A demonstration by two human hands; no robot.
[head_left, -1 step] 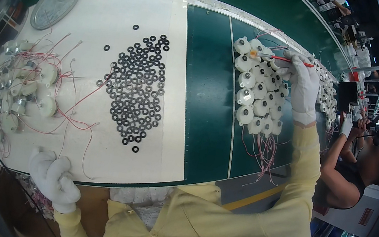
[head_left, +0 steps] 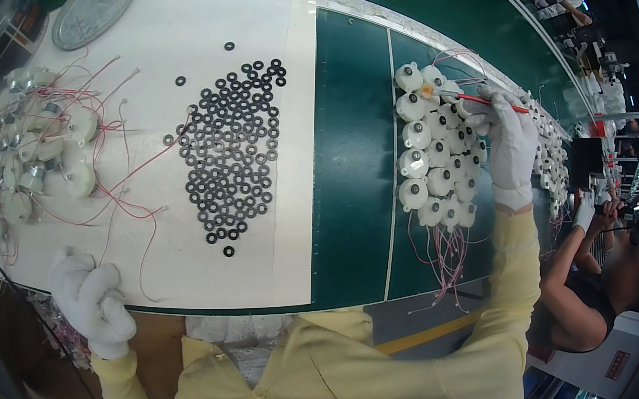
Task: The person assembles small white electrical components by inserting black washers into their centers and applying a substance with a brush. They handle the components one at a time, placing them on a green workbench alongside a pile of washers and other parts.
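Across the middle of the frame, a long green worktable (head_left: 352, 204) is stretching out, with a wide white mat (head_left: 232, 13) covering its left part. Toward the upper right, a group of white, round plastic parts with dark middles (head_left: 439, 181) is sitting close together on the green. At the far left, a messy pile of white and silvery parts (head_left: 35, 157) is lying on the mat. Upper right, the right hand in a white glove (head_left: 513, 150) is gripping a thin, red-handled brush (head_left: 467, 98). Lower left, the left hand in a white glove (head_left: 91, 304) is resting by the table edge, fingers curled; I cannot tell if it is holding anything.

The brush tip is pointing at the top of the group; I cannot tell if it is touching. A light, steady hand seems best here, because the parts are crowding each other and a hard push could be tipping them.

Mid-frame, many small black rings (head_left: 231, 157) are lying loosely. Below the group, thin red wires (head_left: 454, 265) are dangling, and the sleeve should be keeping off them.
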